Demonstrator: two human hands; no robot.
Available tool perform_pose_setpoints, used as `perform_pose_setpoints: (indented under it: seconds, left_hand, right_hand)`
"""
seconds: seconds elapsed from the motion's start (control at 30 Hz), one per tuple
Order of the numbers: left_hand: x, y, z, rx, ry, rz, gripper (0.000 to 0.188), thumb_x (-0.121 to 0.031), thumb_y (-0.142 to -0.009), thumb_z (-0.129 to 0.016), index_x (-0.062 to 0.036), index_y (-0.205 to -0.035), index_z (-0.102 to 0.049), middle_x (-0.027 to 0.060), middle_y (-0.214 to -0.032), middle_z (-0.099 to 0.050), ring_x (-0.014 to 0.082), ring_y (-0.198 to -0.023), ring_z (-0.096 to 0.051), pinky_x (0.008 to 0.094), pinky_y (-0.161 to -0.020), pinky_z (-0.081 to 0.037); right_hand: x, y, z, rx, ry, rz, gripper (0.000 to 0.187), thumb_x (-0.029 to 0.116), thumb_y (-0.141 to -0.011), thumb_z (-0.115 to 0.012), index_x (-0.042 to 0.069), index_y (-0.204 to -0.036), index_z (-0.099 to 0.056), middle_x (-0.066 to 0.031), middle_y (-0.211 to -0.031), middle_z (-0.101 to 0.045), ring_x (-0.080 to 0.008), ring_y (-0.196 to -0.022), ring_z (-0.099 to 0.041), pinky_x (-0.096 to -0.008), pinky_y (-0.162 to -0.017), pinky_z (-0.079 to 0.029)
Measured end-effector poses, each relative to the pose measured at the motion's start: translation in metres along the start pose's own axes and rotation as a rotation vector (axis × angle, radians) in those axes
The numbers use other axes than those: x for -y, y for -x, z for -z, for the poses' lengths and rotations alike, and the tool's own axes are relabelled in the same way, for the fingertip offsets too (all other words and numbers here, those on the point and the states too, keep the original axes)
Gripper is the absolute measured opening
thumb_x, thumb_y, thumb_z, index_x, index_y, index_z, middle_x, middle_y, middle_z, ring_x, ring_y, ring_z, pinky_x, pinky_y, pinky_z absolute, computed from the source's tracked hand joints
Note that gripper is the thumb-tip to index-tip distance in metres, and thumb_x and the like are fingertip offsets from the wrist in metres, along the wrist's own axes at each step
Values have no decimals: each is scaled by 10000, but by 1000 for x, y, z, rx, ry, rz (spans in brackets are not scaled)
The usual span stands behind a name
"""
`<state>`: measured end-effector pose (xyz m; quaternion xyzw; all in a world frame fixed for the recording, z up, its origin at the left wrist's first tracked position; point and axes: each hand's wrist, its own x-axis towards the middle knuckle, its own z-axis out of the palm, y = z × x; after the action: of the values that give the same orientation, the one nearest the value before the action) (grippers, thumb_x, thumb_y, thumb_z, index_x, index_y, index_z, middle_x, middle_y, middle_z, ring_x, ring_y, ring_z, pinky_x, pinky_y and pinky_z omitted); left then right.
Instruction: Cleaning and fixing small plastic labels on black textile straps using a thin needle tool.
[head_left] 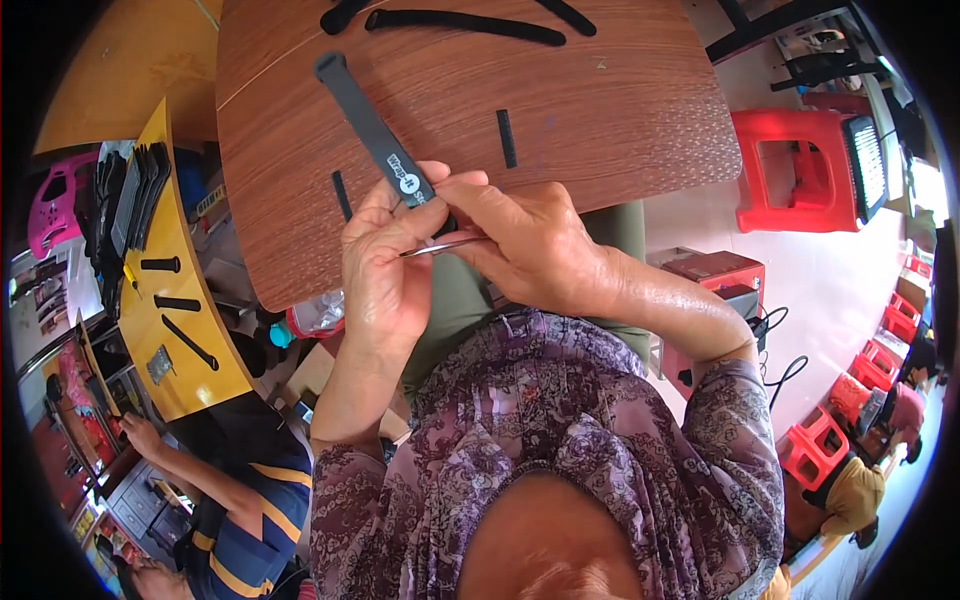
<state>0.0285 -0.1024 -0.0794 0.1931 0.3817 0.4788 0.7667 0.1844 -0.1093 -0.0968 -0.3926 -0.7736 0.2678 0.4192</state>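
Observation:
A dark grey fabric strap (362, 120) with white printing and a loop at its far end slants out over the brown table. My left hand (385, 265) holds its near end between thumb and fingers. Close against it, my right hand (545, 245) has its fingertips at the same end. A thin, pointed silver tool (432, 248) sticks out from the right hand's curled fingers; the rest of it is hidden. Short black strips lie on the table, one (506, 138) beyond my right hand and another (341, 195) beside the left. A longer black strap (465, 23) rests farther back.
The brown wooden table (640, 110) ends just before my lap. To the left stands a yellow table (190, 375) with several black straps, near a co-worker's arm (190, 470). A red stool (780, 150) and a red box (715, 268) are on the right.

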Motion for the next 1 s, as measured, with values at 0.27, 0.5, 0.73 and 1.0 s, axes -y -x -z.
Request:
perform_pose_setpoints:
  seconds: [0.27,0.5,0.73,1.0]
  left_hand:
    - [1,3,5,9,66,98,248,-55,-902,-518,49,-1127,-537,196,-1059,-619,213,-910,-628,344,-817,-520]
    - [9,-2,21,72,69,4,240,-154,-907,-549,35,-1055,-571,162,-924,-646,224,-809,-647,317,-674,-526]
    - [7,-2,17,-12,-8,-18,207,-145,-911,-546,24,-1028,-567,231,-927,-648,243,-755,-664,307,-594,-510]
    - [1,0,13,-34,-65,-101,195,-114,-893,-569,22,-1032,-550,207,-872,-655,249,-705,-661,302,-576,-504]
  right_hand:
    - [-9,15,-1,-21,-64,-59,300,85,-764,-672,-23,-1014,-546,-112,-662,-614,-285,-576,-626,-351,-458,-475]
    - [4,6,24,97,-563,-446,258,134,-873,-574,-4,-1091,-586,-139,-796,-658,-295,-768,-652,-353,-643,-513]
    - [8,16,27,104,-353,-385,339,90,-868,-568,1,-1194,-533,-150,-816,-659,-312,-709,-654,-347,-591,-512]
    - [8,18,26,112,-352,-317,517,-102,-814,-466,54,-1307,-475,-115,-961,-644,-121,-595,-485,-261,-619,-485]
